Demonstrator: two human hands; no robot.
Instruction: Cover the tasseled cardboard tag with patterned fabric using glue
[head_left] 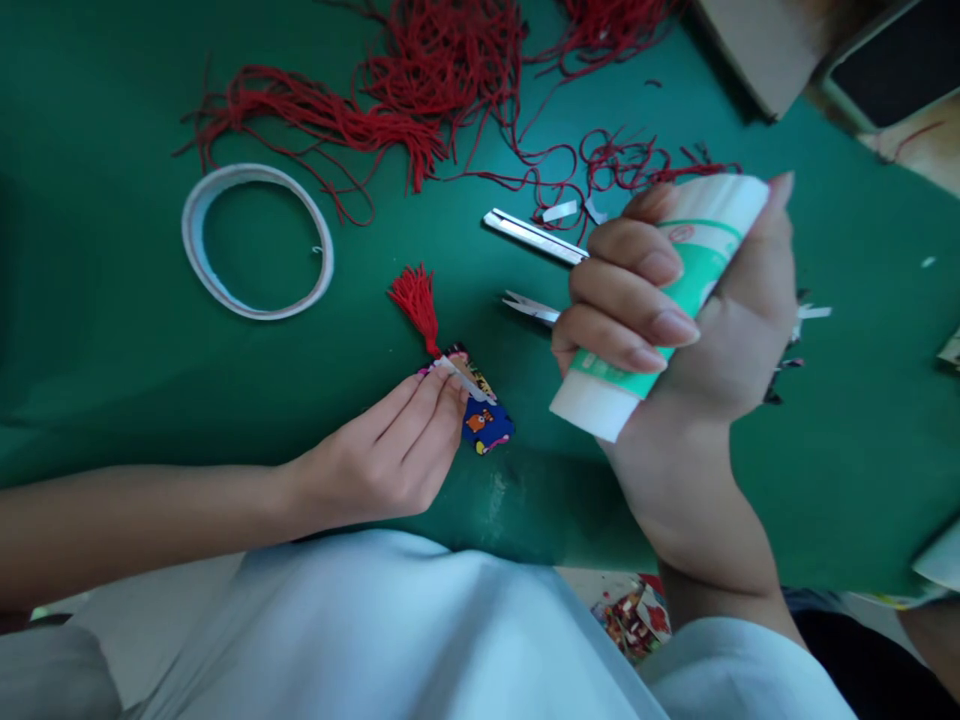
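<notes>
My right hand (637, 290) is raised above the table, fingers wrapped round a green and white glue stick (694, 270) that tilts up to the right. At the table's front middle, my left hand (394, 445) has its fingers together, pinching a narrow white strip (469, 383). That strip lies over a small blue patterned piece (489, 425) with cartoon figures, partly hidden by the fingers. A red tassel (416, 305) extends from the patterned piece's upper end. Scissors (532, 308) lie left of my right hand, their handles hidden, near a metal cutter-like tool (532, 235).
A white tape roll (196, 245) lies on the green table (360, 260) at left. Tangled red cords (450, 70) spread along the far side. White scraps (559, 211) lie by the cutter-like tool. A cardboard piece (765, 50) and a dark-faced object (896, 65) occupy the far right corner.
</notes>
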